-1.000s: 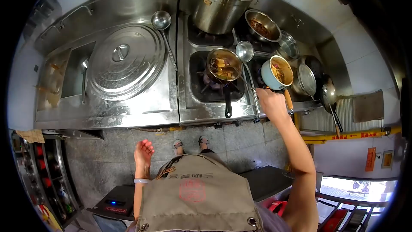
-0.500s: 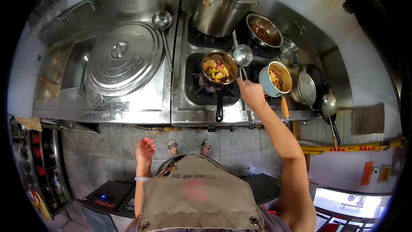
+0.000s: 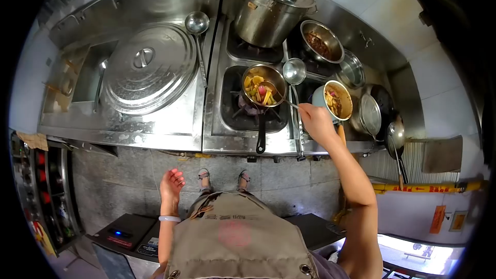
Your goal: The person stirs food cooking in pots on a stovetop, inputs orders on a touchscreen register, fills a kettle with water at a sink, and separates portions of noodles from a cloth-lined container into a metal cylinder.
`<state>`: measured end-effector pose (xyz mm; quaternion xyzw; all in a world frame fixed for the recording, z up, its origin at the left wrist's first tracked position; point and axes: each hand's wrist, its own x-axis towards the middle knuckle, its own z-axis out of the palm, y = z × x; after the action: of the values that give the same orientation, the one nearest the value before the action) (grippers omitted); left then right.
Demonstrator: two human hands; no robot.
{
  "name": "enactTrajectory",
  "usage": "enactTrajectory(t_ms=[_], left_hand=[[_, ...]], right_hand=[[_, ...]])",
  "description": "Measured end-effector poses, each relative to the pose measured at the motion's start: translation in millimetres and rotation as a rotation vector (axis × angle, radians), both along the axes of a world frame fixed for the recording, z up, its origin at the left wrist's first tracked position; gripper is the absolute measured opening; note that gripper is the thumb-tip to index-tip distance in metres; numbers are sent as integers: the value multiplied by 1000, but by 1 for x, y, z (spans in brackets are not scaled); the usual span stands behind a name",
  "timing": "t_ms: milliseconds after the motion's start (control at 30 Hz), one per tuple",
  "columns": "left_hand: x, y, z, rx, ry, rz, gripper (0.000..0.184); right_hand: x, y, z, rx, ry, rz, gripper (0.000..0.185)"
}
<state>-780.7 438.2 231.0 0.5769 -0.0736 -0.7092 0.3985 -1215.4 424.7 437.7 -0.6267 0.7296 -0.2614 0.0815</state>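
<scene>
The right hand [image 3: 316, 122] is closing around the handle of a metal spoon [image 3: 291, 104], whose bowl is sitting among the food [image 3: 254, 92] inside a small pan [image 3: 278, 74]. That pan is resting on the near burner [image 3: 231, 113] of the stove, its black handle [image 3: 261, 134] pointing toward the person. The food is showing yellow, green and pink pieces. The left hand [image 3: 171, 185] is hanging well apart from the worktop [image 3: 170, 135], gripping nothing, its fingers loosely curled; a pale bracelet [image 3: 169, 218] is circling the wrist.

Just right of the pan, a ladle [image 3: 294, 71] is lying with its long handle running toward the near edge, the spoon's handle crossing it. A light blue pot [image 3: 321, 98] with food in it is standing just beside the right hand, on its right. Farther back, a tall stockpot [image 3: 258, 23] is standing on the far burner, and a metal bowl [image 3: 337, 54] is holding brown food to its right. On the left, a large round lid [image 3: 150, 85] is lying on the worktop, with another ladle [image 3: 197, 22] resting beside it.
</scene>
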Motion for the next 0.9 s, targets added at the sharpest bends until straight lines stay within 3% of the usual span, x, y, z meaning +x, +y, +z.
enactTrajectory(t_ms=[233, 333, 400, 567, 733, 800, 900], left_hand=[[-13, -1, -4, 62, -5, -20, 27], [-8, 8, -37, 60, 72, 8, 28], [-10, 14, -57, 61, 133, 44, 30], [-25, 3, -15, 155, -18, -64, 32], [-35, -11, 4, 149, -5, -124, 32], [-37, -14, 7, 149, -4, -138, 31], [-41, -17, 8, 141, -13, -156, 32]], right_hand=[[-25, 1, 65, 23, 434, 320, 17], [-30, -11, 96, 153, 547, 355, 22], [-33, -28, 94, 269, 643, 445, 27], [-34, -50, 47, 394, 764, 549, 32], [-35, -40, 67, 248, 687, 460, 29], [-25, -35, 86, 346, 628, 448, 33], [-20, -45, 84, 362, 632, 480, 22]])
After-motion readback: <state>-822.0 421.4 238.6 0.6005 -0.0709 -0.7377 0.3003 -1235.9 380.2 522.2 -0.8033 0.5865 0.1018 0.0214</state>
